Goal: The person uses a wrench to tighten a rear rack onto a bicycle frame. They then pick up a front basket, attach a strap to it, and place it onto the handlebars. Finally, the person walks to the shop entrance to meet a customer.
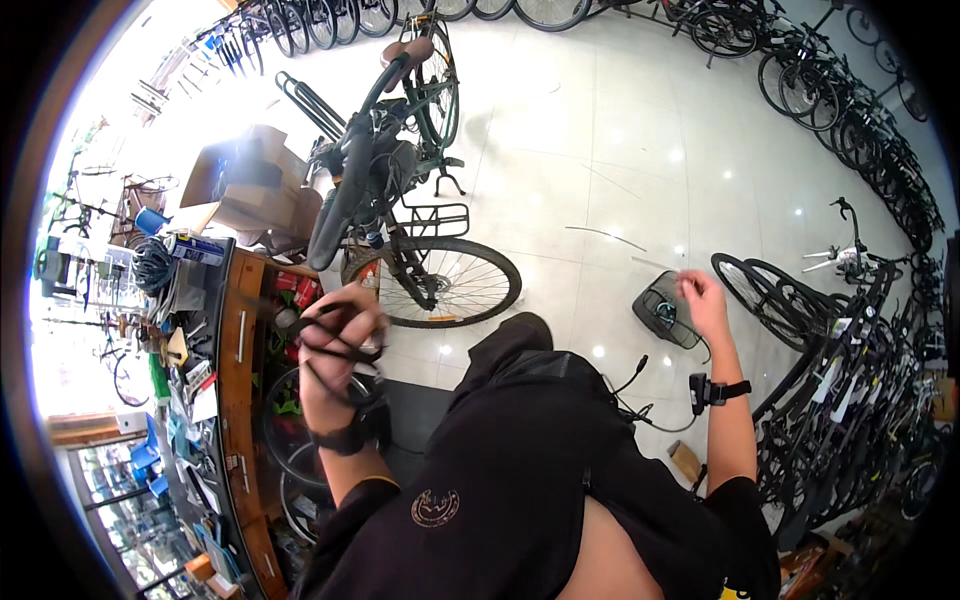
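My left hand (343,330), raised beside the workbench, has its fingers curled around a thin dark cable-like thing (322,352). Motion blurs its loops, so its exact kind is unclear. My right hand (705,298) is up on the other side, fingertips drawn together. A faint pale strip (655,263) lies by these fingertips; whether they grip it I cannot tell. In front of me stands a dark green bicycle (380,150) with a front rack (437,219) and a spoked front wheel (455,285). Below my right hand a black basket (655,318) is on the floor.
A workbench (232,350) cluttered with tools and packages runs along the left, with an open cardboard box (245,185) beyond it. Parked bicycles (850,370) crowd the right side, and more line the far edge. A thin cable (605,236) lies on the tiled floor (560,170).
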A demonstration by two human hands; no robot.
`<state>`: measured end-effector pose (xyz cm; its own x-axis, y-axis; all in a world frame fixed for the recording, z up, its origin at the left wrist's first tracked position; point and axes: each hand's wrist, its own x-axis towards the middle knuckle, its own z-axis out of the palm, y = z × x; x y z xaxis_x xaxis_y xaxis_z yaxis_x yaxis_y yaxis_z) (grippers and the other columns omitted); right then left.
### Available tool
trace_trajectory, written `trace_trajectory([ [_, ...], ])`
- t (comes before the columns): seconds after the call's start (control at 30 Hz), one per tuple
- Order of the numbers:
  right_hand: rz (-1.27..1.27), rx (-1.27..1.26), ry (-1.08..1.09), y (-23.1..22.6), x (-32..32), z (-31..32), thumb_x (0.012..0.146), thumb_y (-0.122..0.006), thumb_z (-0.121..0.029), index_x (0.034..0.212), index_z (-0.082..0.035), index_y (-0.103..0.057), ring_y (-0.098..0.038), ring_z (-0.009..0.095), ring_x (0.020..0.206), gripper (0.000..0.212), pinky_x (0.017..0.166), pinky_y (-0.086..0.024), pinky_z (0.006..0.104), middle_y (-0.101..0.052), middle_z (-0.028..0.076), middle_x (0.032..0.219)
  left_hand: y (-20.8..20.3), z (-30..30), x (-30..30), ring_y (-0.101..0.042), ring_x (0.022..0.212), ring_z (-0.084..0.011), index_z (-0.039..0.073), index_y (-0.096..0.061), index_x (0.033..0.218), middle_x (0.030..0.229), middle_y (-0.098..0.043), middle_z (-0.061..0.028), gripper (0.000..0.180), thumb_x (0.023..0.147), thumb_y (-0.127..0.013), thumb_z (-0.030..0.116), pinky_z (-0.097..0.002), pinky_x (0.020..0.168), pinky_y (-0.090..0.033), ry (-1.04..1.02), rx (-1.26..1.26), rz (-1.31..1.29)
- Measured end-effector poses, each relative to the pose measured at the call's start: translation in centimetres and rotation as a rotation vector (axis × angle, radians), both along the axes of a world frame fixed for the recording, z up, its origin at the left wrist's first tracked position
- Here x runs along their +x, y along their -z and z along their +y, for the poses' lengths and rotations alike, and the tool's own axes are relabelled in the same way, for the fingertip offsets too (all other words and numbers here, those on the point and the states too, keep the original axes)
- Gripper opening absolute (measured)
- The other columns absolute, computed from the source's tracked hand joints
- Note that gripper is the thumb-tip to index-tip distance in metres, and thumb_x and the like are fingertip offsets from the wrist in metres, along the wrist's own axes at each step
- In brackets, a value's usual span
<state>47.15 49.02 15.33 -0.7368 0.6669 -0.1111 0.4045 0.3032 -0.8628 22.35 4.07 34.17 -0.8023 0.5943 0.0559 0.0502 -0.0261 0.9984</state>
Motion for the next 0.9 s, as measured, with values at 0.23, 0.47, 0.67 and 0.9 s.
trace_trajectory([
  [0.23, 0.2, 0.732, 0.015, -9.8, -9.2, 7.2, 0.09, -0.049, 0.002, 0.103, 0.0, -0.061, -0.065, 0.024, 0.09, 0.019, 0.08, -0.05, 0.0338, -0.066, 0.014, 0.096, 4.0, 19.2, -4.4, -0.054, 0.067, -0.0098, -0.002, -0.06, 0.089, 0.071, -0.058, -0.0012, 0.012, 0.088, -0.062, 0.01, -0.024, 0.062, -0.045, 0.282, -0.128, -0.147],
  [0.47, 0.285, 0.731, 0.154, -12.5, -16.2, 20.8, 0.095, -0.048, -0.004, 0.107, 0.004, -0.058, -0.065, 0.02, 0.084, 0.018, 0.078, -0.053, 0.0304, -0.065, 0.013, 0.093, 8.4, 34.4, -15.0, -0.057, 0.069, -0.0092, -0.005, -0.06, 0.096, 0.076, -0.06, -0.0027, 0.012, 0.091, -0.056, 0.005, -0.0244, 0.067, -0.049, 0.439, -0.173, -0.134],
  [0.67, 0.439, 0.233, 0.257, -10.9, -26.1, 32.3, 0.096, -0.051, -0.01, 0.101, 0.001, -0.059, -0.06, 0.013, 0.078, 0.014, 0.077, -0.049, 0.0265, -0.063, 0.006, 0.086, 9.5, 41.9, -24.4, -0.059, 0.069, -0.0091, -0.004, -0.059, 0.094, 0.076, -0.06, -0.0023, 0.013, 0.092, -0.057, 0.009, -0.0242, 0.066, -0.049, 0.304, -0.177, -0.175],
  [0.9, 0.76, -0.255, 0.02, -9.8, -43.4, 44.7, 0.096, -0.053, -0.017, 0.09, -0.001, -0.058, -0.047, 0.009, 0.068, 0.017, 0.071, -0.041, 0.0246, -0.053, 0.001, 0.071, 11.2, 47.6, -34.2, -0.059, 0.068, -0.008, -0.003, -0.058, 0.095, 0.078, -0.059, -0.0015, 0.013, 0.091, -0.059, 0.009, -0.0238, 0.066, -0.05, 0.019, -0.114, -0.261],
])
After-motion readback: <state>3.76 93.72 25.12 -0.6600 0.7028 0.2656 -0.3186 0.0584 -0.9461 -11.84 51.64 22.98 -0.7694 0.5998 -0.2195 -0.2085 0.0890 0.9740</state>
